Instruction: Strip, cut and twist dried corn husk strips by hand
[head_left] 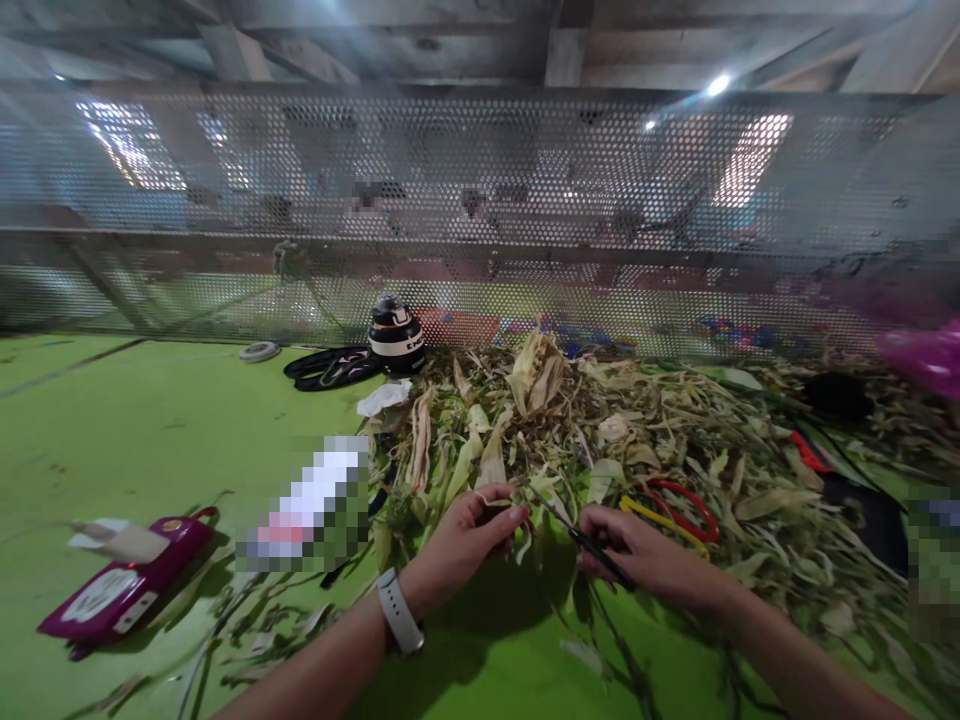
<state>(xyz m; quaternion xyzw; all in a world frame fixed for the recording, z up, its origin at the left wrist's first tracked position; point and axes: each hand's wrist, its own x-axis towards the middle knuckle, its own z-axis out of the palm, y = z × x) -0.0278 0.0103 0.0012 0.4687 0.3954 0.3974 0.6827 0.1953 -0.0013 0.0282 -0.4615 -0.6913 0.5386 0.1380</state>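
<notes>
My left hand [472,535], with a pale watch band [400,612] at its wrist, is closed in a pinch on a thin pale strip of dried leaf [523,540]. My right hand [637,555] is closed round a slim dark tool [604,560]; its thin pointed end reaches up and left toward the left fingertips. Whether the tip touches the strip I cannot tell. Beyond both hands spreads a heap of dried, husk-like leaves [652,420]. Red-handled scissors or loops [694,510] and a yellow handle [652,520] lie beside the right hand.
A green table [187,420] carries a purple power strip [139,580] with a plugged-in charger, a dark bottle [396,335], black flat loops [330,368], crumpled tissue [384,397] and a blurred-out object. A perforated metal screen [465,200] stands behind. A black item lies at right.
</notes>
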